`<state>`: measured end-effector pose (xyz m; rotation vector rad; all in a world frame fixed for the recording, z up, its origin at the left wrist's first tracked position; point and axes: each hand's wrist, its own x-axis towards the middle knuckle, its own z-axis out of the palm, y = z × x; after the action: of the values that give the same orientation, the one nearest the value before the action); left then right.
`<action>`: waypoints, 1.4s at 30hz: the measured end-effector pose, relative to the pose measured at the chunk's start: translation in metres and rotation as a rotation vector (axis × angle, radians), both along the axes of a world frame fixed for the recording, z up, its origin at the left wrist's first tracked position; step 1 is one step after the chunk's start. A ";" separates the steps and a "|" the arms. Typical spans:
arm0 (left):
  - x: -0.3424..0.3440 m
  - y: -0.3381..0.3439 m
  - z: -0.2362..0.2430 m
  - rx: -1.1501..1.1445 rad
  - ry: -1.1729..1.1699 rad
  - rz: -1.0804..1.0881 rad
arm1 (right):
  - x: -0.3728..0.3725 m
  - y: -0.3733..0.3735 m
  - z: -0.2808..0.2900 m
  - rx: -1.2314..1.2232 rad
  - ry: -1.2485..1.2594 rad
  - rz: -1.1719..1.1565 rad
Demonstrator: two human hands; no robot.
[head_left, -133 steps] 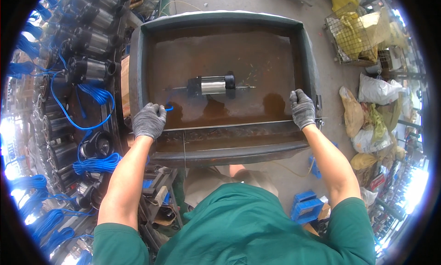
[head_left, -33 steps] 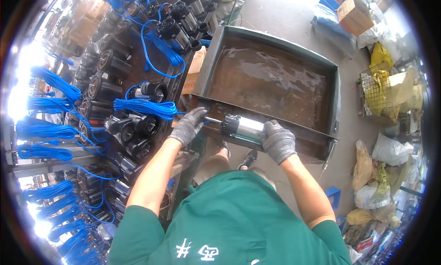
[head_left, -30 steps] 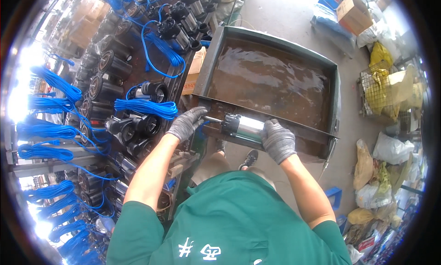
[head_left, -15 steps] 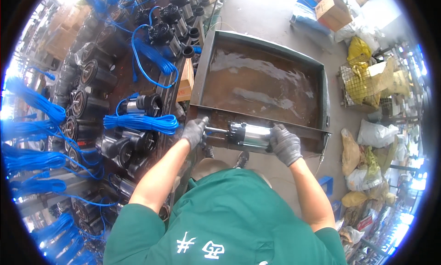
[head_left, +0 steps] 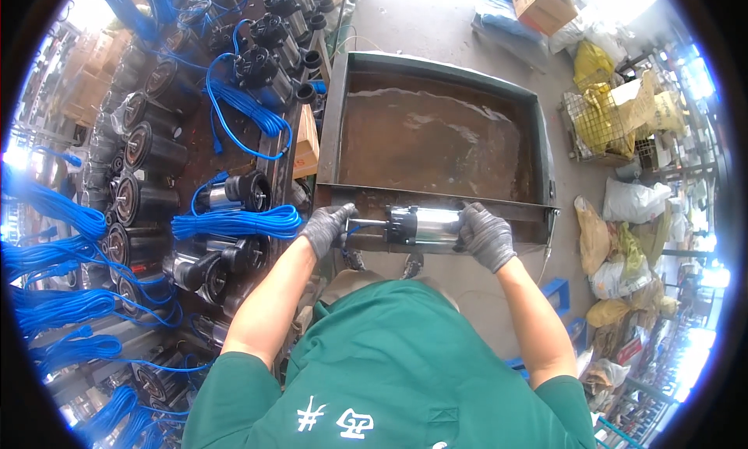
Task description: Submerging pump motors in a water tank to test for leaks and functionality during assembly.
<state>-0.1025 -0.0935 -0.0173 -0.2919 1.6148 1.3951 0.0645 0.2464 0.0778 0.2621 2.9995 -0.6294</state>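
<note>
A silver cylindrical pump motor (head_left: 436,225) with a black end lies sideways across the near edge of a metal water tank (head_left: 436,190). From its black end a thin metal rod (head_left: 368,222) reaches left, with a dark cable close beside it. My left hand (head_left: 327,231), in a grey glove, is closed at the rod's outer end. The grey-gloved right hand (head_left: 486,237) wraps round the motor's right end and hides that end. Brown, rippling water fills the tank's main part, just beyond the motor.
On the left bench lie black-and-silver pumps (head_left: 234,192) and coiled blue cables (head_left: 238,223). More pumps (head_left: 269,67) line the far left, near a cardboard box (head_left: 306,144). A wire basket (head_left: 596,126) and several sacks (head_left: 633,201) stand at the right.
The motor has turned slightly from a tilt to nearly level, still held in both hands. The water's ripples have shifted. The whole view has moved a little.
</note>
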 end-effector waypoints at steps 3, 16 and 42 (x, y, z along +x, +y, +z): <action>0.014 -0.010 0.000 -0.048 0.515 -0.105 | 0.000 0.000 -0.001 -0.001 0.025 0.004; -0.002 -0.008 0.001 -0.103 1.006 -0.434 | 0.003 -0.001 -0.002 0.014 0.037 -0.005; 0.012 0.006 -0.009 0.080 0.223 0.130 | 0.002 0.002 -0.008 0.003 0.144 0.084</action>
<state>-0.0910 -0.0872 -0.0268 -0.2022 1.7401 1.6355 0.0668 0.2486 0.0697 0.0941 3.1290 -0.6621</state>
